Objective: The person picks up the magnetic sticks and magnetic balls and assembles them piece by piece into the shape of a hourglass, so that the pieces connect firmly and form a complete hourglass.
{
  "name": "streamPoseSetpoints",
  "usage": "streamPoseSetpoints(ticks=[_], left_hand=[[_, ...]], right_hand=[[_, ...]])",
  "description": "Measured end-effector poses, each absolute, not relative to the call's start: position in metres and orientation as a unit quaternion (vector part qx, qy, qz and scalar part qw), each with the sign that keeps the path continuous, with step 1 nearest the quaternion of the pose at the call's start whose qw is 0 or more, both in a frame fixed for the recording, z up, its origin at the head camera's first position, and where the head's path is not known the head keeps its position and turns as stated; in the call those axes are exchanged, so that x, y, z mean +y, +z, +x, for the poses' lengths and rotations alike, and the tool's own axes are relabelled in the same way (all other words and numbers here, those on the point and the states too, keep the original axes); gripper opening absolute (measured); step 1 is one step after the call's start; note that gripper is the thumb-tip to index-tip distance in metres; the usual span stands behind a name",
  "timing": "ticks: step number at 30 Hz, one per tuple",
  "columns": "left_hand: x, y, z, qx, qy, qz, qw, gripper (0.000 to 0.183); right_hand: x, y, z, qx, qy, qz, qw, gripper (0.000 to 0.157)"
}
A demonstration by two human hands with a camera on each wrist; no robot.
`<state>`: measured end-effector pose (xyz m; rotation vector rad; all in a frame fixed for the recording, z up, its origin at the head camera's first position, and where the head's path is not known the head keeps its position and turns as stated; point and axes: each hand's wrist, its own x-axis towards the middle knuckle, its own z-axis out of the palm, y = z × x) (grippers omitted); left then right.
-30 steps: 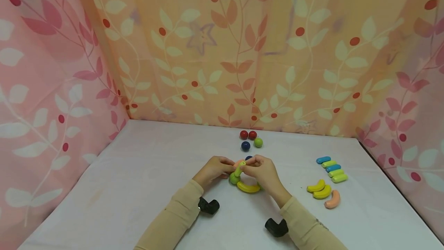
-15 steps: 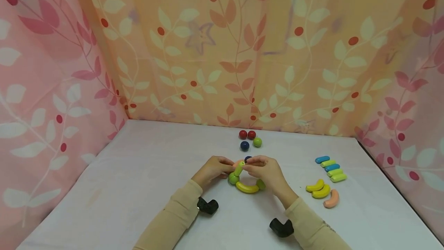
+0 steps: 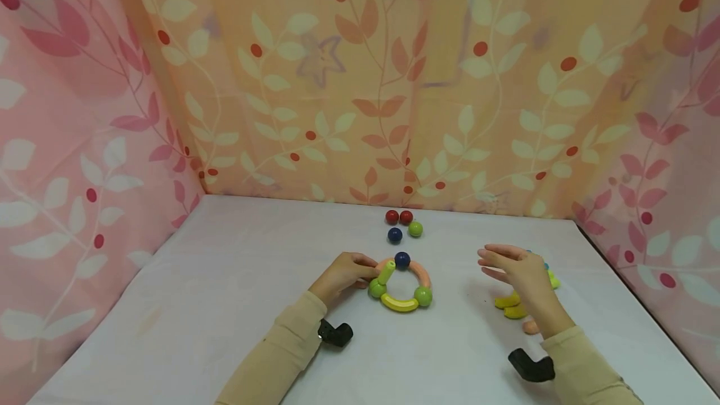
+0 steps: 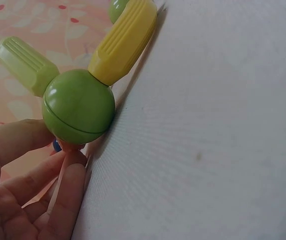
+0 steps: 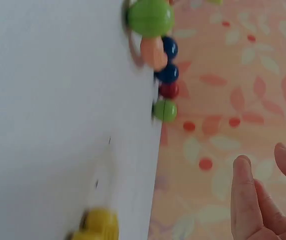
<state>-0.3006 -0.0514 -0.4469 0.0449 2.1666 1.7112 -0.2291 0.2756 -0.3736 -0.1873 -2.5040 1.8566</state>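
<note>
A ring of toy pieces lies on the table: two green balls (image 3: 423, 296), a dark blue ball (image 3: 402, 260), a yellow curved stick (image 3: 399, 303) and orange curved sticks (image 3: 420, 272). From its left green ball (image 4: 77, 106) a light green straight stick (image 4: 27, 65) rises at a tilt. My left hand (image 3: 347, 272) pinches the orange curved stick (image 4: 71, 146) just beyond that ball, the stick mostly hidden by fingers and ball. To the right, my right hand (image 3: 523, 277) hovers holding nothing, its fingers apart, near loose yellow curved sticks (image 3: 508, 300).
Loose red balls (image 3: 392, 217), a blue ball (image 3: 395, 235) and a green ball (image 3: 415, 229) sit behind the ring. Straight sticks (image 3: 554, 280) and an orange curved stick (image 3: 530, 327) are partly hidden by the right hand. Patterned curtains (image 3: 281, 111) enclose the white table (image 3: 236, 249).
My right hand has left the light green stick and moved right toward the loose sticks, uncovering the ring's right side. The left hand stays at the ring.
</note>
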Motion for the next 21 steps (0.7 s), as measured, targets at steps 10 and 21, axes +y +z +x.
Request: streamPoseSetpoints(ticks=[10, 21], left_hand=[[-0.051, -0.447, -0.300, 0.783, 0.592, 0.012, 0.192, 0.025], [-0.052, -0.447, -0.303, 0.784, 0.591, 0.016, 0.190, 0.026]], right_hand=[[0.327, -0.379, -0.217, -0.788, 0.609, -0.092, 0.026, 0.043], [0.369, -0.387, -0.210, -0.774, 0.613, -0.159, 0.026, 0.015]])
